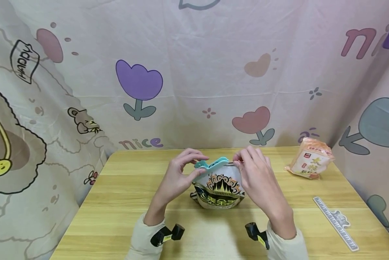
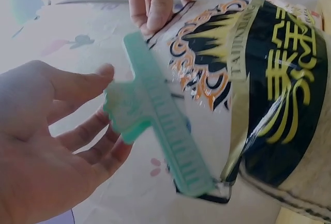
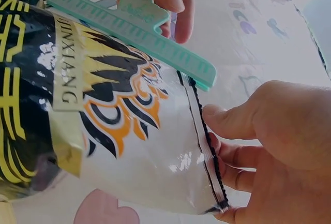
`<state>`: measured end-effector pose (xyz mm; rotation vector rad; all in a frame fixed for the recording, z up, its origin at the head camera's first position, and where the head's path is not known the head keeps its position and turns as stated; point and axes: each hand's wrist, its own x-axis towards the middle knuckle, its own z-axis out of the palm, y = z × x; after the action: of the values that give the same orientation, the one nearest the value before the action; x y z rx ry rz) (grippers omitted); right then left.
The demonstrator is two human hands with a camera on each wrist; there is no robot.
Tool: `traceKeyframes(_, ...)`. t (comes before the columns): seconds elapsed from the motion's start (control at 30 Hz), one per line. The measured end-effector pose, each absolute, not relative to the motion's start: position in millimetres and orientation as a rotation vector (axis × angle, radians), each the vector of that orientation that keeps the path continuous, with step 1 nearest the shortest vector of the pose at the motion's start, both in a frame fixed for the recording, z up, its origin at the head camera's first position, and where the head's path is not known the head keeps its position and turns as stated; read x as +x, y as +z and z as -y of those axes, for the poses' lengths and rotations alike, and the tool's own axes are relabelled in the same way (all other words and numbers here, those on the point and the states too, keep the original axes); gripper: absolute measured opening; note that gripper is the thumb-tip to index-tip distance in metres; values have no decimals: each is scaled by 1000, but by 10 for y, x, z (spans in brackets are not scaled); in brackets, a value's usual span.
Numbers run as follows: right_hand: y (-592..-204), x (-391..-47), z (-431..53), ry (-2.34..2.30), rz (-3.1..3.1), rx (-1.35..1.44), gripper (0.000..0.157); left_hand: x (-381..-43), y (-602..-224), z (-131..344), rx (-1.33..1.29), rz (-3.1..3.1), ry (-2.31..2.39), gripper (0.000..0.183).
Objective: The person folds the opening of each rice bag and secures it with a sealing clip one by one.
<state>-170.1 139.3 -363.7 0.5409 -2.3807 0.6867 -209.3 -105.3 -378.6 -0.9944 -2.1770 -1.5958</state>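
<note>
A mint-green sealing clip [image 2: 155,115] with a ruler-like bar lies slantwise across one top corner of a glossy white, black and gold bag [image 1: 218,191]. My left hand [image 1: 178,177] has its thumb on one side of the clip's scalloped handle and its fingers on the other, holding it. At the opposite end of the bag's dark-edged top, my right hand [image 1: 254,177] pinches the edge between thumb and fingers. The bag stands upright on the table. Whether both jaws of the clip enclose the bag's edge is not plain.
A small orange-and-white package [image 1: 311,159] stands at the table's back right. In front of it lies another clip, pale grey-white [image 1: 335,224]. The wooden table [image 1: 116,202] backs onto a printed curtain [image 1: 188,72].
</note>
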Motion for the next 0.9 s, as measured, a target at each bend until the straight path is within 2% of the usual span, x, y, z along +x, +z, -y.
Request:
traceKeyframes(0.3,-3631,-1702,-1474,734,2385,551,4,-2024,-3763,877,-906,2186,-1438,26)
traceKeyframes(0.57,-3612,-1700,-1505,736,2376,562,7,-2007,-3651,609,-1036,2130,-1278,27)
traceKeyframes(0.9,-3598,-1683,-1541,707,2349,556,14,-1999,-3472,332,-1074,2177,-858,17)
